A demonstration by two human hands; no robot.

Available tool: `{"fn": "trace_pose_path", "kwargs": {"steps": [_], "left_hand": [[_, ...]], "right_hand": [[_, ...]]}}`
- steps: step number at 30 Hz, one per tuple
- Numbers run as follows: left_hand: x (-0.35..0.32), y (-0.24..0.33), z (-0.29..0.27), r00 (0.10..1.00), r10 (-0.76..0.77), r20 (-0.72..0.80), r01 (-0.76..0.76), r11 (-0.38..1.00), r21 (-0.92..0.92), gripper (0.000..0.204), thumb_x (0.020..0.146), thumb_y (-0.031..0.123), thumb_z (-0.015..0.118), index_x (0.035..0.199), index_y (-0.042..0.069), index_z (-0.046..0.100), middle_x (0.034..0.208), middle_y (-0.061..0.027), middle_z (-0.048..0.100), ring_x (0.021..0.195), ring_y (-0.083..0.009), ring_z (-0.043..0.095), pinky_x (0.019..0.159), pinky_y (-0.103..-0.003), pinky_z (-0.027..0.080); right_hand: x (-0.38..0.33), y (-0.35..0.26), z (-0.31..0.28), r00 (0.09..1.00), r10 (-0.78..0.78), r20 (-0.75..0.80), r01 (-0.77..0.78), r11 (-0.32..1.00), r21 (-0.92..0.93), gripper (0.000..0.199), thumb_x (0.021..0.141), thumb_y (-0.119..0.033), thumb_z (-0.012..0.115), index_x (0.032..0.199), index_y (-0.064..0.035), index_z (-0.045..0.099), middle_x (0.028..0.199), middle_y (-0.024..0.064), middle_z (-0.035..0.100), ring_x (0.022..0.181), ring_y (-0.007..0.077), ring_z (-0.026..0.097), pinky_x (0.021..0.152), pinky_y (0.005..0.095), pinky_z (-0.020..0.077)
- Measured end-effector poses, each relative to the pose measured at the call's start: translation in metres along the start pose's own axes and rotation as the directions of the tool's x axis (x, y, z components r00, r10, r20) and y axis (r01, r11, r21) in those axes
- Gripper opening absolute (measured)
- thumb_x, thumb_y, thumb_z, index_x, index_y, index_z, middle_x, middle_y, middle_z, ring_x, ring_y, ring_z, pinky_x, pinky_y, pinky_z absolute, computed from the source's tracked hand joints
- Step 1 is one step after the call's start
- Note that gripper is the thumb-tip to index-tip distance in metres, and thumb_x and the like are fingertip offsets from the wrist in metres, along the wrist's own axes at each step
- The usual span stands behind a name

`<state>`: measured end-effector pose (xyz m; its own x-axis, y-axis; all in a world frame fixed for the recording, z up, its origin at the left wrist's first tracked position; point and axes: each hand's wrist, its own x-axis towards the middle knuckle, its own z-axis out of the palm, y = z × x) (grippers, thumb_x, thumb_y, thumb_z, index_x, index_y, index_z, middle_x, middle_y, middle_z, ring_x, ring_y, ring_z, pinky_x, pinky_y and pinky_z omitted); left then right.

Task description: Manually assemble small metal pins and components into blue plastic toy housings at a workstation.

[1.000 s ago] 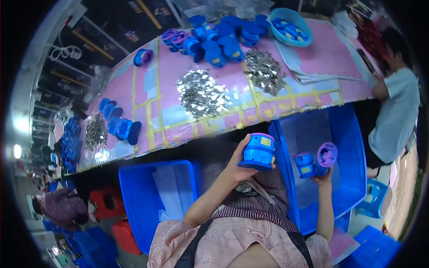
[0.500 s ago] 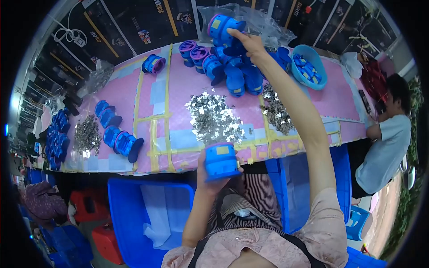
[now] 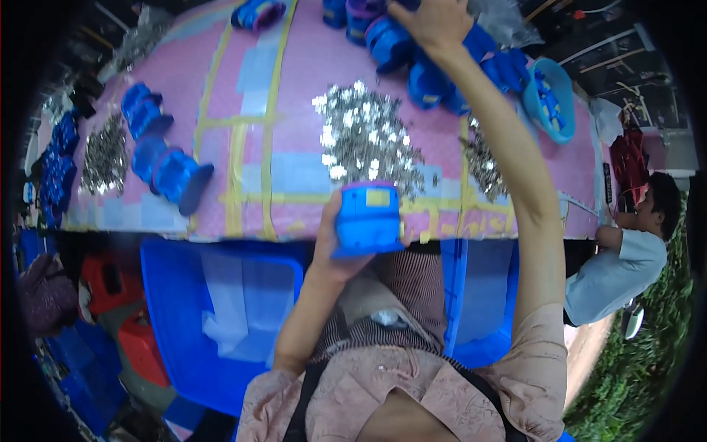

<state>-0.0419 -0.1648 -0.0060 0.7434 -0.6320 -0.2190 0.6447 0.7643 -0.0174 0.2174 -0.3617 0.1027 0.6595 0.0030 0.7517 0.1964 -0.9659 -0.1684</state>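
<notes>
My left hand is closed round a blue plastic housing, shaped like a drum with a flared base. The housing is upright over the table's near edge, with a pink rim on top and a pale yellow patch on its side. At the upper edge of the view, my right hand reaches over a cluster of similar blue housings. One finger of it points left, apart from the others, and no held piece shows; part of the hand is cut off. Small silvery metal pieces lie heaped between my hands.
On the pink table, a light-blue basin of small blue parts stands right. More blue housings and another metal heap are left. Blue bins sit below the edge. A person sits at the right.
The blue housing that was raised in my right hand no longer shows in it. My view has shifted, so the table sits higher in it. My left hand still holds its housing.
</notes>
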Motion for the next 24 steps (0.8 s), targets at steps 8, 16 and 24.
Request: {"fn": "trace_pose_path", "kwargs": {"steps": [8,16,24], "left_hand": [[-0.008,0.001,0.009,0.998,0.069,-0.005,-0.068,0.987,0.145,0.08,0.09,0.063,0.051,0.135,-0.003,0.045,0.119,-0.0221,0.062,0.107,-0.0354,0.064,0.09,-0.05,0.055],[-0.016,-0.019,0.025,0.995,0.06,0.074,-0.07,0.986,0.152,0.083,0.089,0.065,0.051,0.135,-0.004,0.045,0.119,-0.0226,0.062,0.105,-0.0349,0.065,0.091,-0.048,0.054],[-0.032,-0.019,0.015,0.988,0.131,0.083,-0.141,0.983,0.121,0.085,0.089,0.067,0.051,0.136,-0.003,0.044,0.121,-0.0195,0.061,0.107,-0.033,0.064,0.091,-0.044,0.054]], "right_hand": [[0.001,-0.016,0.003,0.979,0.008,0.205,0.05,0.959,-0.277,0.06,0.07,-0.047,0.079,0.11,-0.0039,0.069,0.128,0.0213,0.053,0.117,0.0381,0.053,0.088,0.0442,0.0522],[0.002,0.04,0.036,0.923,-0.382,0.037,0.343,0.779,-0.525,0.041,0.074,-0.034,0.077,0.103,-0.0066,0.068,0.115,0.019,0.059,0.1,0.0339,0.061,0.076,0.0393,0.0555],[-0.087,-0.048,-0.099,0.888,-0.134,0.44,-0.016,0.947,0.32,0.04,0.084,-0.041,0.069,0.113,-0.0118,0.067,0.118,0.0166,0.056,0.092,0.0344,0.062,0.076,0.0413,0.0515]]}}
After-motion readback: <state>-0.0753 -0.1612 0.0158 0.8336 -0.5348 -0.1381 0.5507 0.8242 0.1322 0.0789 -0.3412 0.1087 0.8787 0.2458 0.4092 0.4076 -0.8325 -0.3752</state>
